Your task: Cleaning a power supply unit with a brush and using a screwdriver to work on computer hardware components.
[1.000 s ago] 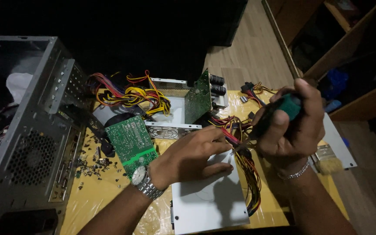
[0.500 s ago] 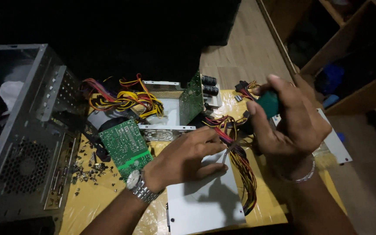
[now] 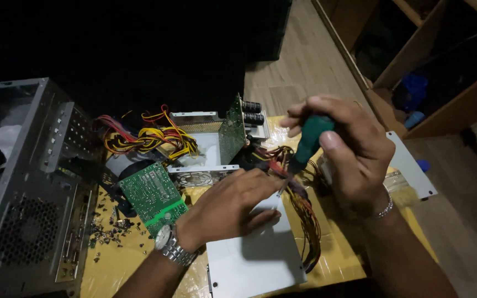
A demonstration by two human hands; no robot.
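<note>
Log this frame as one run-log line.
left hand: flat on grey metal cover | right hand: grips green-handled screwdriver | tip: at wire bundle

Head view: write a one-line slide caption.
Right hand grips green-handled screwdriver; left hand rests on grey metal cover plate beside bundled wires.

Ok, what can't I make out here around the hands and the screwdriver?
- Head view: screwdriver tip, hidden behind left hand fingers and wire bundle.
- What the tip meets: too dark and small.
- Metal cover plate: bottom cut off by frame edge, partly under left hand.
- Right hand covers most of the handle.
</note>
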